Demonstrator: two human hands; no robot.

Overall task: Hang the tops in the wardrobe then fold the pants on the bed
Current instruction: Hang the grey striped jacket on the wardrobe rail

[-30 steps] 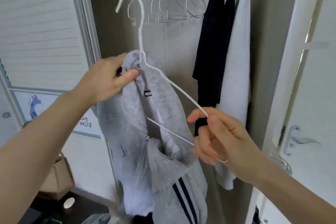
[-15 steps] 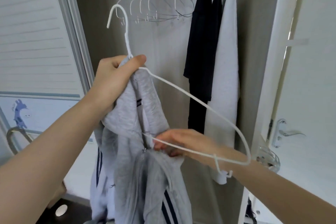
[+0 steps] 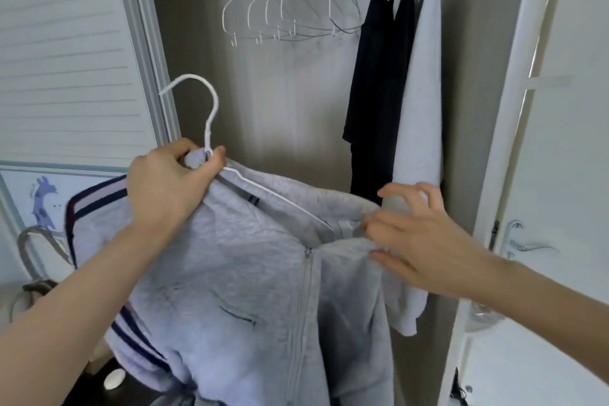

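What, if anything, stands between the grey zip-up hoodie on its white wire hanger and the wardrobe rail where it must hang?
Nothing visible blocks the way. The grey zip-up hoodie on its white wire hanger sits below the empty wire hangers, held by the left hand and right hand. The rail itself is out of frame.

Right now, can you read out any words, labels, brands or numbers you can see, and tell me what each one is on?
No text reads clearly.
Neck label inside the grey hoodie: dark tag, print too small and blurred to read.
Giraffe poster at the left: only the drawing and a few dots show; no letters legible.
Hanger, dark tops and door: no writing visible.
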